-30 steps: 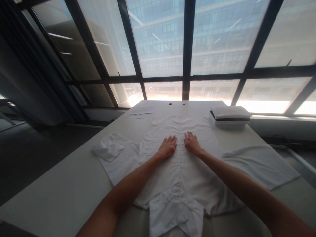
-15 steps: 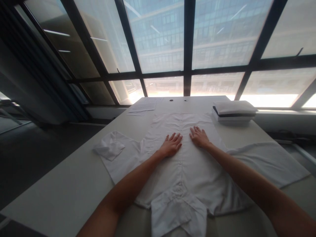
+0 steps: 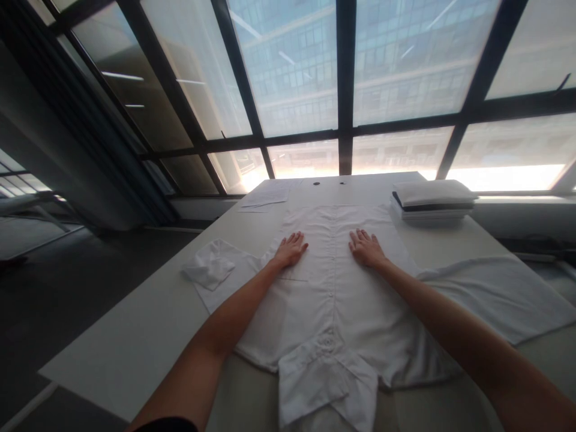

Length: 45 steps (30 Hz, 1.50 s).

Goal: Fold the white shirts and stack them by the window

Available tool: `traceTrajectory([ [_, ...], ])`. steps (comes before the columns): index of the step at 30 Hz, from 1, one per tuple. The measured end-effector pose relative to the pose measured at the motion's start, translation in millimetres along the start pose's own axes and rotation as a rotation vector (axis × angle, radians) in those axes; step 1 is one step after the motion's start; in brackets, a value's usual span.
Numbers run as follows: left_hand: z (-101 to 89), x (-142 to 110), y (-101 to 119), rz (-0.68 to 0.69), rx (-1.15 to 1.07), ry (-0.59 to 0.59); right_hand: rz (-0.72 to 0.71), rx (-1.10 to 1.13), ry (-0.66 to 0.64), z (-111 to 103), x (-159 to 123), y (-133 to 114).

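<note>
The white shirt lies spread out on the pale tabletop, in the middle, with its collar at the near end. Far to the left, a dark curtain hangs past the side of the tabletop. Next comes the left sleeve, which sticks out to the side and is all bunched up at its end. A bit further over, some sheets of paper lie near the far end. Then comes the left hand, flat on the shirt, its fingers a little apart and not gripping anything. A row of buttons runs down the middle, between the two hands. The right hand is on the other side of the buttons, flat on the shirt too, fingers a little apart. Past it sits a stack, white with a dark layer, beyond the shirt. Last, the right sleeve lies stretched out with soft folds.
</note>
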<state>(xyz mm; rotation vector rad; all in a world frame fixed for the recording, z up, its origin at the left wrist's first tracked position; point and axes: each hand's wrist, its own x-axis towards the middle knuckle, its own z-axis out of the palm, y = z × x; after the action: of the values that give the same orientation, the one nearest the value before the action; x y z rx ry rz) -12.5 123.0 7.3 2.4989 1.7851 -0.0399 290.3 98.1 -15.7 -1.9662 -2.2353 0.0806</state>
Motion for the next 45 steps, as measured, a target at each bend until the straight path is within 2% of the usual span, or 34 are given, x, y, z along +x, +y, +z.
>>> traceTrajectory([
  [4, -6.8, 5.2, -38.6, -0.140, 0.017, 0.004, 0.000, 0.008, 0.009, 1.4, 1.3, -0.8],
  [8, -15.3, 10.6, -47.6, -0.222, 0.054, -0.016, 0.001, 0.013, 0.023, 1.5, 1.6, -1.7],
  [10, -18.1, 14.5, -37.9, -0.240, 0.067, -0.010, 0.005, 0.018, 0.021, 1.5, 1.4, -2.2],
  [12, -17.4, 18.7, -18.9, -0.205, 0.070, 0.018, 0.011, 0.021, 0.022, 1.5, 1.0, -2.9],
  [17, -2.7, 24.9, 40.8, 0.166, -0.013, 0.002, 0.010, 0.029, 0.026, 0.3, -0.1, -4.7],
  [20, 3.8, 24.5, 58.1, 0.247, -0.024, 0.012, 0.007, 0.032, 0.023, -1.3, -0.3, -5.3],
  [26, 2.9, 17.6, 58.8, 0.234, -0.026, 0.004, 0.000, 0.028, 0.021, -3.2, -3.3, -7.1],
  [35, 8.2, -11.5, 58.5, 0.239, -0.006, 0.031, -0.022, 0.030, 0.019, -4.0, -25.4, -19.3],
  [37, 8.8, -13.2, 58.8, 0.235, 0.003, 0.045, -0.062, 0.051, 0.030, -4.2, -21.5, -30.6],
  [41, 9.2, -13.8, 60.4, 0.234, 0.018, 0.070, -0.277, 0.106, 0.035, 1.6, -3.2, -60.1],
  [43, 9.4, -14.5, 60.7, 0.238, 0.028, 0.079, -0.308, 0.115, 0.013, 5.6, 7.9, -67.9],
  [45, 9.6, -15.5, 60.5, 0.239, 0.040, 0.086, -0.279, 0.109, 0.003, 7.6, 18.7, -64.5],
])
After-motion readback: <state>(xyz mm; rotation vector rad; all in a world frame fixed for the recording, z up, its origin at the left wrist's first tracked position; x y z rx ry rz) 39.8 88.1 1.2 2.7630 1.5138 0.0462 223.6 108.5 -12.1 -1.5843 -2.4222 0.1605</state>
